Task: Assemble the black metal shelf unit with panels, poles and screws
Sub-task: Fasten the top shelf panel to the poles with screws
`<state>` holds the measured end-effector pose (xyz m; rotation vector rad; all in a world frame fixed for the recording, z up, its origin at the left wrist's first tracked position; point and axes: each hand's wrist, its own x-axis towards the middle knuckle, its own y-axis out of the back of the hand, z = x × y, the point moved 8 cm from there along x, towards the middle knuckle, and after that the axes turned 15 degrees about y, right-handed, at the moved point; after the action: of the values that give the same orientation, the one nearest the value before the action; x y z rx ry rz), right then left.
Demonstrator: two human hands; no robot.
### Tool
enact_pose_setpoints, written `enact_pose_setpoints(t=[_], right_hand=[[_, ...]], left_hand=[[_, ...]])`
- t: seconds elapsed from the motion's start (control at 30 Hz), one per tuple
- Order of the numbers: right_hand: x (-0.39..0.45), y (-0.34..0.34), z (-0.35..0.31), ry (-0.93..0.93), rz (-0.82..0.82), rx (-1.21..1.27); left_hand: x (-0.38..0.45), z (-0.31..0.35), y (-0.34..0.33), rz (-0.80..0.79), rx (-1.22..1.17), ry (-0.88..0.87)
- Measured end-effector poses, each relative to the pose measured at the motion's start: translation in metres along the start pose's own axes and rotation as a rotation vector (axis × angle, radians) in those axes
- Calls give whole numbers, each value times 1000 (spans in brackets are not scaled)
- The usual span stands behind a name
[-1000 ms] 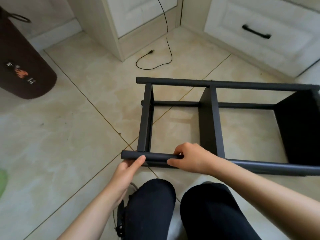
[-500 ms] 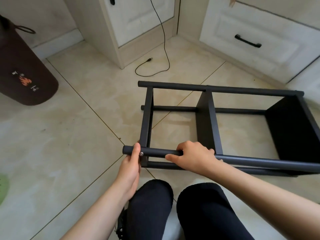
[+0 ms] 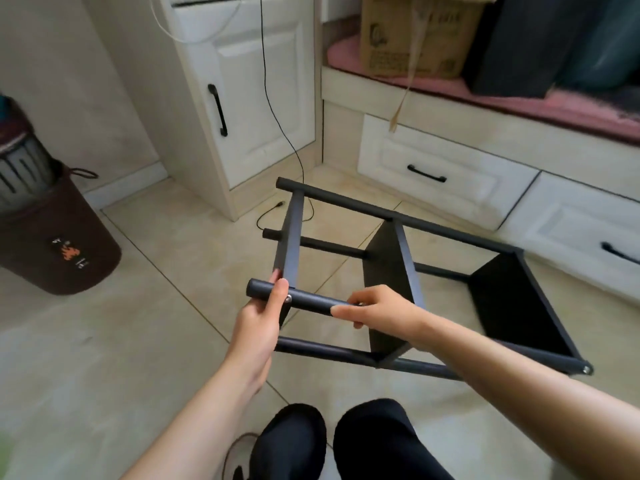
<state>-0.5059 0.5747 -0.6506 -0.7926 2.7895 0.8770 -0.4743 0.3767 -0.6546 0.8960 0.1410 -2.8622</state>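
Note:
The black metal shelf unit [image 3: 391,268] is tipped up off the tiled floor, its poles running left to right and three panels between them. My left hand [image 3: 261,317] grips the near upper pole [image 3: 308,301] close to its left end, thumb over the top beside a silver screw head [image 3: 288,298]. My right hand [image 3: 377,308] holds the same pole a little further right, fingers curled round it. Another screw [image 3: 586,368] shows at the far right end of the lower pole.
A brown bin [image 3: 52,230] stands at the left. White cabinets and drawers [image 3: 446,174] line the back, with a cardboard box [image 3: 415,32] on a pink bench cushion. A black cable [image 3: 287,133] trails onto the floor behind the shelf. My knees are below.
The shelf unit has been lifted and tilted up from lying flat on the floor. My left hand went from touching the pole end to gripping it. The view rose toward the cabinets.

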Motion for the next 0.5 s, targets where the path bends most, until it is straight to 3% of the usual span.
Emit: enact_pose_setpoints(t=[0.17,0.5], right_hand=[[-32,46,-49,112,168,129],[-92,91,-111,365,288,409]], left_hand=[[-43,83,-30,-79,78,-187],[-142,189,-84,-60,229,-494]])
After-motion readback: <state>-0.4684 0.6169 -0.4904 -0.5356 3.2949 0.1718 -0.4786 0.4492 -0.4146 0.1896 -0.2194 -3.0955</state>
